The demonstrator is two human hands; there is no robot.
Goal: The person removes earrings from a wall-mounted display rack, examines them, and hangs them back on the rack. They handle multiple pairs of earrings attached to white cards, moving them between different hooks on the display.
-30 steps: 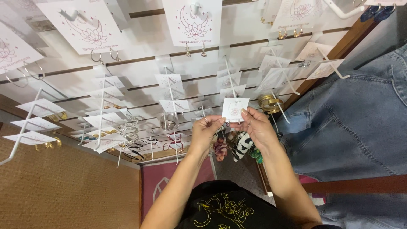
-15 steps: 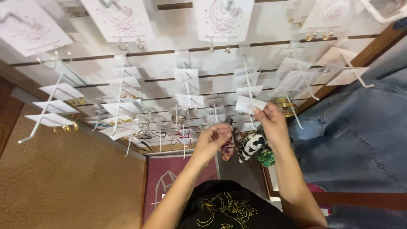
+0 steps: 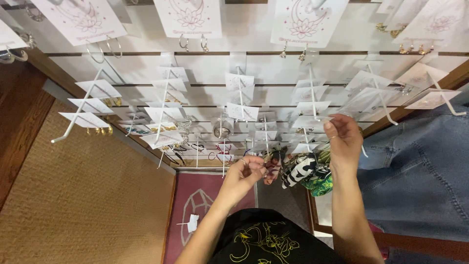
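My right hand [image 3: 343, 139] is raised to a white wall hook [image 3: 312, 100] in the right middle of the slatted display wall [image 3: 146, 66]. Its fingertips pinch a small white earring card [image 3: 307, 122] at that hook, among other cards hanging there. My left hand [image 3: 244, 173] is lower and to the left, apart from the card, with its fingers curled together and a ring on one finger. Whether it holds anything small is hidden. Patterned fabric pieces [image 3: 303, 172], black-and-white and green, hang between my two hands.
Rows of long white hooks with earring cards [image 3: 93, 105] stick out from the wall. Larger cards with hoop earrings [image 3: 188, 17] hang at the top. Blue denim [image 3: 415, 181] fills the right side. A woven mat [image 3: 83, 205] and a maroon rug [image 3: 200, 205] lie below.
Both hands held the white card together a second ago. My right hand has carried it right and up to the hook, and my left hand has let go and dropped lower.
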